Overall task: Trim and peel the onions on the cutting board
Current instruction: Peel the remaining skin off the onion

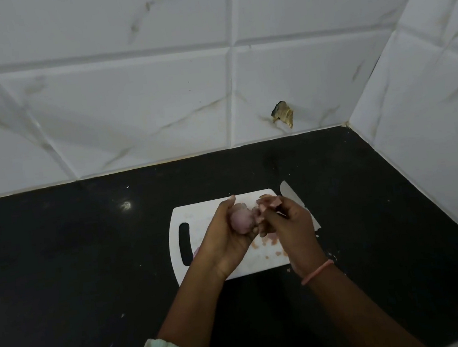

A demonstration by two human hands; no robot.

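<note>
Onion: a smooth, rounded, pale pink bulb (241,221) is cupped in the curled fingers of the left hand (224,237), above the board.
Skin: a thin, papery pink flap (267,203) is pinched by the right hand (291,223), just right of the bulb.
Board: a flat white plastic cutting board (198,214) with a slotted handle lies beneath both grips, strewn with peel scraps (265,243).
Knife: a dull metal blade (289,193) is seen beyond the right hand.

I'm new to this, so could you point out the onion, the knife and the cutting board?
onion (241,222): head view, its peeled rounded side.
knife (289,193): head view, its blade.
cutting board (198,214): head view, bare top surface.
</note>
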